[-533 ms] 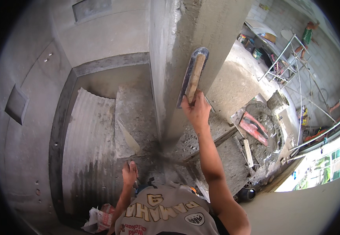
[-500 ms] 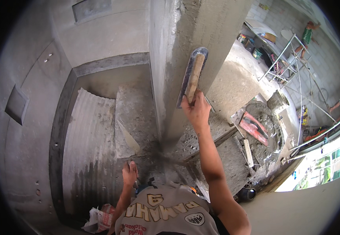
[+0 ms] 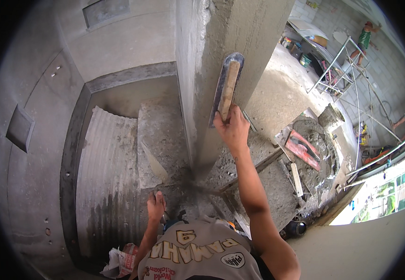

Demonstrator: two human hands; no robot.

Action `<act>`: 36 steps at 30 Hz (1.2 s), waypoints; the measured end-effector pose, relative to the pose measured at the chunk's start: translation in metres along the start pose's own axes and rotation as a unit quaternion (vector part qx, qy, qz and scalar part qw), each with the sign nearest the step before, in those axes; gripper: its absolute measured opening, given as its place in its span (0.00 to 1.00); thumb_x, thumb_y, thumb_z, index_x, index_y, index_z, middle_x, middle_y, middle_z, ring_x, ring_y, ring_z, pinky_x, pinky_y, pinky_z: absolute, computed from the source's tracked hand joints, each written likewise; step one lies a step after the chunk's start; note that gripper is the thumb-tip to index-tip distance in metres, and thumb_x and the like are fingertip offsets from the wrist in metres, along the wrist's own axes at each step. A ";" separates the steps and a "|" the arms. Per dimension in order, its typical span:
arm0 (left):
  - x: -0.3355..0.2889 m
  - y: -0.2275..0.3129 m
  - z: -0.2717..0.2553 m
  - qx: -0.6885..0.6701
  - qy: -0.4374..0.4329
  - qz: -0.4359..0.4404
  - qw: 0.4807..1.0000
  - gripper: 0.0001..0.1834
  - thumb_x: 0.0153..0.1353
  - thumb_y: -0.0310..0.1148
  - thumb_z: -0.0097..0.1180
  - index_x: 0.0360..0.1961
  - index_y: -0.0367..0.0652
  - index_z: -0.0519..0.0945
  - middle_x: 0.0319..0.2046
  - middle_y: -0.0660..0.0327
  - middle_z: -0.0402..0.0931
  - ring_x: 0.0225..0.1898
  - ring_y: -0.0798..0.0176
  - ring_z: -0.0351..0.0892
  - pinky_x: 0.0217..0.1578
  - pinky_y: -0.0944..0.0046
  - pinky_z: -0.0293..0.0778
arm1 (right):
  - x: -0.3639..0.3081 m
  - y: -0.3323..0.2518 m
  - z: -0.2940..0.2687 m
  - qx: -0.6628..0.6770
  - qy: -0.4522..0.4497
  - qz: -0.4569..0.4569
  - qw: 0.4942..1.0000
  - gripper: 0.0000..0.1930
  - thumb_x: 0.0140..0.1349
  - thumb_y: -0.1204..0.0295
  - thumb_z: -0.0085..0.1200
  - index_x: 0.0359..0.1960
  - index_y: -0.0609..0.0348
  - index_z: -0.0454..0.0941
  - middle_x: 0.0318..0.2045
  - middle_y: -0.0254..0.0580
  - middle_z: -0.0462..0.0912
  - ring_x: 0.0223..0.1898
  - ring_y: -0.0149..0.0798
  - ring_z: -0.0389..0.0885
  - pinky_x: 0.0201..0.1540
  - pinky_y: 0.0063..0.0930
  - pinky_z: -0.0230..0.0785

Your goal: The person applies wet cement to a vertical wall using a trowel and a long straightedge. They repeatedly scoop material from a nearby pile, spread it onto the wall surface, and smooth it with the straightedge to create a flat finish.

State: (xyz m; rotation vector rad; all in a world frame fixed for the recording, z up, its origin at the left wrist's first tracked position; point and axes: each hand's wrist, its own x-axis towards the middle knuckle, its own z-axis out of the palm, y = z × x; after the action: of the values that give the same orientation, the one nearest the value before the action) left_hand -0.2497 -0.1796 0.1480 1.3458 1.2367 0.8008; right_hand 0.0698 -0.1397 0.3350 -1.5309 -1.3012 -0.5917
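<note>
A wooden-handled plastering float (image 3: 230, 80) lies flat against the grey column (image 3: 260, 32), its long axis running along the column's height, with the top leaning slightly right. The right hand (image 3: 233, 127) is clenched around the near end of the handle, so most of the float extends beyond the fingers to the far side, in line with the outstretched forearm. That hand is much the nearer one; the left hand (image 3: 156, 206) sits lower, left and close to the body, curled and seemingly grasping a pointed trowel (image 3: 155, 164) whose blade points far and left, well apart from the float. Left of the column lies a corrugated sheet (image 3: 107, 170). To the right, a red float (image 3: 303, 150) rests on wet mortar (image 3: 329, 151), with a tilted bucket (image 3: 331, 118) just beyond. Farther right, a person in green (image 3: 364, 39) is by a metal scaffold (image 3: 330, 63).
</note>
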 end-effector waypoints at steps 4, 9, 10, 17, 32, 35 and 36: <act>0.001 0.011 0.004 0.007 -0.012 -0.002 1.000 0.23 0.66 0.48 0.44 0.30 0.34 0.66 0.12 0.64 0.65 0.11 0.72 0.63 0.12 0.70 0.61 | 0.002 -0.003 -0.001 -0.010 -0.008 -0.014 1.000 0.15 0.49 0.72 0.61 0.36 0.63 0.70 0.15 0.38 0.70 0.14 0.37 0.71 0.17 0.28 0.65; 0.015 0.057 0.023 0.033 -0.078 0.010 0.996 0.23 0.67 0.47 0.43 0.43 0.33 0.69 0.13 0.65 0.65 0.14 0.72 0.64 0.15 0.69 0.64 | 0.006 -0.015 -0.010 -0.008 -0.052 0.055 0.997 0.14 0.52 0.69 0.61 0.34 0.62 0.68 0.15 0.41 0.74 0.15 0.39 0.75 0.19 0.29 0.67; 0.015 0.075 0.029 0.012 -0.108 -0.011 0.994 0.23 0.67 0.47 0.43 0.45 0.33 0.69 0.13 0.65 0.64 0.14 0.72 0.64 0.16 0.69 0.64 | 0.006 -0.017 -0.013 -0.012 -0.076 0.075 0.994 0.14 0.53 0.69 0.60 0.34 0.62 0.68 0.15 0.42 0.75 0.16 0.40 0.76 0.20 0.29 0.68; 0.037 0.133 0.058 -0.065 -0.287 -0.062 0.954 0.25 0.68 0.48 0.40 0.53 0.35 0.64 0.22 0.65 0.65 0.17 0.74 0.64 0.15 0.70 0.63 | 0.005 -0.016 -0.016 -0.011 -0.126 0.079 0.989 0.16 0.56 0.67 0.61 0.35 0.64 0.67 0.18 0.44 0.78 0.18 0.38 0.79 0.22 0.26 0.68; 0.051 0.183 0.056 -0.031 -0.315 -0.076 0.946 0.18 0.70 0.40 0.37 0.51 0.36 0.65 0.20 0.67 0.63 0.16 0.73 0.63 0.14 0.70 0.64 | 0.011 -0.029 -0.015 0.000 -0.116 0.083 0.990 0.18 0.55 0.66 0.61 0.35 0.68 0.68 0.16 0.45 0.78 0.15 0.38 0.77 0.20 0.27 0.67; 0.046 0.196 0.051 -0.033 -0.316 -0.085 0.944 0.20 0.69 0.41 0.37 0.54 0.36 0.64 0.19 0.66 0.63 0.16 0.73 0.64 0.15 0.69 0.65 | 0.008 -0.023 -0.015 0.002 -0.111 0.071 0.991 0.19 0.56 0.66 0.61 0.37 0.69 0.68 0.18 0.44 0.79 0.16 0.36 0.78 0.21 0.26 0.67; 0.045 0.197 0.049 -0.029 -0.318 -0.089 0.943 0.20 0.69 0.41 0.37 0.54 0.36 0.64 0.18 0.66 0.63 0.16 0.73 0.64 0.15 0.68 0.66 | 0.009 -0.026 -0.016 0.013 -0.125 0.103 0.987 0.19 0.56 0.66 0.61 0.38 0.69 0.69 0.18 0.45 0.79 0.18 0.37 0.79 0.22 0.26 0.68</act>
State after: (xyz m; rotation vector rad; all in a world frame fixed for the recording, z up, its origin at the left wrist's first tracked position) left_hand -0.1483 -0.1243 0.3214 1.2799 0.7921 0.2319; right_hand 0.0522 -0.1524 0.3580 -1.7322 -1.3085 -0.2556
